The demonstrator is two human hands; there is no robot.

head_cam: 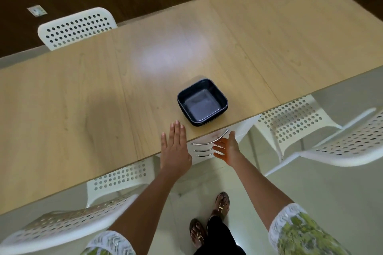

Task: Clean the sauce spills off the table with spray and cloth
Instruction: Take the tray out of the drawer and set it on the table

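Note:
The light wood table (83,99) shows no spill that I can make out, only a pale glare patch in its middle. No spray bottle or cloth is in view. My left hand (175,149) lies flat and open on the table's near edge, fingers together. Just below that edge my right hand (227,148) grips a stack of white silver-rimmed plates (204,147), thumb up and fingers against the rims. The top plate carries a faint reddish smear. My right palm looks orange-stained.
A stack of dark blue square bowls (202,102) stands near the front edge, just beyond my left hand. White perforated chairs stand at the far side (76,28) and the near side (290,124). My sandalled feet (209,223) are on a pale floor.

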